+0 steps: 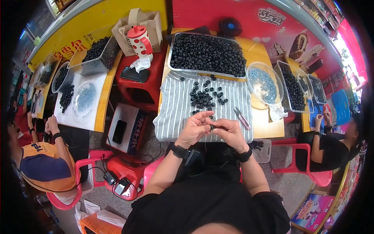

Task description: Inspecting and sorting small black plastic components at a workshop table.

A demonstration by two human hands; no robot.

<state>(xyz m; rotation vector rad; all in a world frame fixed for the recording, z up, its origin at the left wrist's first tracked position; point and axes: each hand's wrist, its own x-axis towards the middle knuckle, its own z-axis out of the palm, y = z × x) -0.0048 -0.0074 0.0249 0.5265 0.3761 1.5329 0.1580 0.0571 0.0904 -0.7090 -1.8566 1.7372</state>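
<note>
At the front edge of a grey-and-white striped cloth (pixel 174 113), my left hand (pixel 194 128) and my right hand (pixel 230 134) meet fingertip to fingertip. Both are closed in a pinch around a small black round piece (pixel 211 127), mostly covered by the fingers. Just beyond them lies a loose pile of small black round pieces (pixel 203 100), some showing a hole. Pink-handled snips (pixel 242 118) rest on the cloth, to the right of my right hand. A clear tray (pixel 170 54) full of the same black pieces stands at the far side.
Right of the cloth are a round tub (pixel 249 80) of small clear pieces and a crumpled tissue (pixel 277 113). A red stool (pixel 136 84) at left bears a phone and a red-and-white cup (pixel 139 43). People sit at tables on both sides (pixel 44 163).
</note>
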